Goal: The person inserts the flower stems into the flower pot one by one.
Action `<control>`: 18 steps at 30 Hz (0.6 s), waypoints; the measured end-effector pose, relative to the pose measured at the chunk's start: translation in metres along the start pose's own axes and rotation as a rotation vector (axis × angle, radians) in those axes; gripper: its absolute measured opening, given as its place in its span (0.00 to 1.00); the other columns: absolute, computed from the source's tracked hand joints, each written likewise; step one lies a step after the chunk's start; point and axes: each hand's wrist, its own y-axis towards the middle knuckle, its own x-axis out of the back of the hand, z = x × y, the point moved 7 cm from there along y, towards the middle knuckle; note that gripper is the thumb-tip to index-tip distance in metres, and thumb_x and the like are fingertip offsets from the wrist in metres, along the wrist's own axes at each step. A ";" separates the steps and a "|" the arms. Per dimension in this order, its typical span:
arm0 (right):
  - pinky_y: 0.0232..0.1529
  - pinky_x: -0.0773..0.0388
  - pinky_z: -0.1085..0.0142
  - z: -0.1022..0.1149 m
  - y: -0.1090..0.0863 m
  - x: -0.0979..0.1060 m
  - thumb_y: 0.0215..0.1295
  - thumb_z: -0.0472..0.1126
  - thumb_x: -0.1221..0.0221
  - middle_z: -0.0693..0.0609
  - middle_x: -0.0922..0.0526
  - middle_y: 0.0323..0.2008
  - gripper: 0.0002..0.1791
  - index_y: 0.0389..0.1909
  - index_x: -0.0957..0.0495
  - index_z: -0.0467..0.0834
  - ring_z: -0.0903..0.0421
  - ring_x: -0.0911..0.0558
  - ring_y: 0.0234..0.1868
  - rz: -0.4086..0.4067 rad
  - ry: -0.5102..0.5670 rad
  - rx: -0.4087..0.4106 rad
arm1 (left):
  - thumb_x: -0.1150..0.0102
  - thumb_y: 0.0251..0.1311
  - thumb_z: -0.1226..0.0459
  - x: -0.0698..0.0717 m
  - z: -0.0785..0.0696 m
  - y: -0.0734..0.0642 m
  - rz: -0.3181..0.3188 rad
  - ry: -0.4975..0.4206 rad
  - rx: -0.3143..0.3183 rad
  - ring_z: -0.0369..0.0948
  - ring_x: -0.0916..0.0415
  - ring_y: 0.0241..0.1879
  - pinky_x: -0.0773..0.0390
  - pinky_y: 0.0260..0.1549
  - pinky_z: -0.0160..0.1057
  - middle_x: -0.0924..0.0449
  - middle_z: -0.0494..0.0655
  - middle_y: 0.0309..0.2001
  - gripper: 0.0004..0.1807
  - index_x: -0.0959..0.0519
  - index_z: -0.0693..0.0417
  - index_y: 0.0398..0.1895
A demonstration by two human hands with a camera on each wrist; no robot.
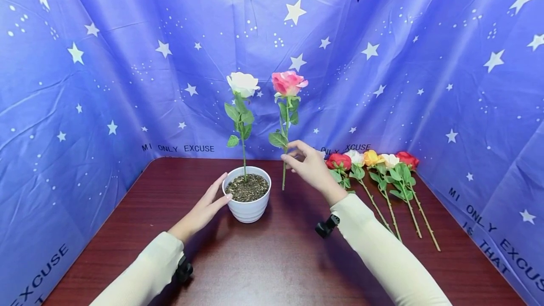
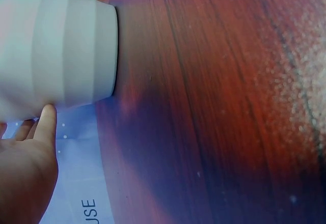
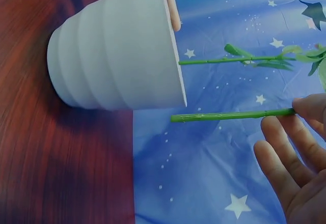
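A white ribbed flowerpot (image 1: 249, 209) filled with dark soil (image 1: 247, 188) stands on the table, and a white rose (image 1: 243, 84) rises upright from it. My left hand (image 1: 205, 209) rests against the pot's left side, fingers fairly straight along the wall and thumb near the front rim. Right of the pot, my right hand (image 1: 309, 164) pinches a pink rose (image 1: 289, 83) by its green stem, between thumb and fingertips. The rose is held upright, bloom on top. In the right wrist view, its cut stem end (image 3: 178, 118) hangs free beside the pot's rim.
Several roses lie on the right of the brown table (image 1: 272, 268), among them a red one (image 1: 338, 161) and a yellow-orange one (image 1: 371, 157), stems toward the front right. A blue cloth (image 1: 170, 84) with stars hangs behind the table and along both sides.
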 end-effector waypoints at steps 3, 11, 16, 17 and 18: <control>0.32 0.15 0.54 0.004 0.002 -0.003 0.67 0.36 0.35 0.42 0.13 0.34 0.12 0.48 0.22 0.38 0.39 0.14 0.33 -0.006 0.001 0.006 | 0.47 0.73 0.58 0.000 0.000 0.000 0.001 -0.004 0.001 0.52 0.62 0.77 0.60 0.71 0.62 0.54 0.55 0.79 0.38 0.50 0.53 0.80; 0.32 0.15 0.57 0.014 0.011 -0.013 0.68 0.37 0.36 0.44 0.14 0.32 0.11 0.48 0.22 0.40 0.52 0.14 0.30 -0.020 0.053 0.037 | 0.47 0.73 0.59 0.000 0.000 0.000 -0.002 -0.013 -0.002 0.52 0.62 0.77 0.60 0.71 0.62 0.54 0.56 0.79 0.38 0.50 0.53 0.80; 0.31 0.16 0.61 0.014 0.016 -0.023 0.68 0.39 0.36 0.44 0.13 0.33 0.11 0.47 0.22 0.41 0.51 0.14 0.31 -0.028 0.046 0.042 | 0.48 0.74 0.58 0.000 0.001 0.000 -0.001 -0.008 -0.003 0.53 0.62 0.77 0.60 0.71 0.61 0.55 0.56 0.79 0.38 0.51 0.53 0.80; 0.31 0.16 0.61 0.013 0.017 -0.025 0.68 0.39 0.36 0.44 0.13 0.34 0.10 0.47 0.22 0.41 0.50 0.14 0.31 -0.032 0.048 0.036 | 0.48 0.74 0.58 0.000 0.002 0.001 -0.001 -0.007 -0.005 0.53 0.62 0.77 0.59 0.71 0.61 0.55 0.56 0.79 0.38 0.51 0.54 0.80; 0.31 0.16 0.60 0.013 0.018 -0.026 0.68 0.39 0.36 0.44 0.13 0.34 0.10 0.47 0.22 0.41 0.48 0.14 0.32 -0.036 0.054 0.032 | 0.48 0.74 0.58 0.000 0.002 0.001 0.000 -0.007 -0.004 0.53 0.62 0.77 0.59 0.71 0.61 0.55 0.56 0.79 0.38 0.51 0.54 0.80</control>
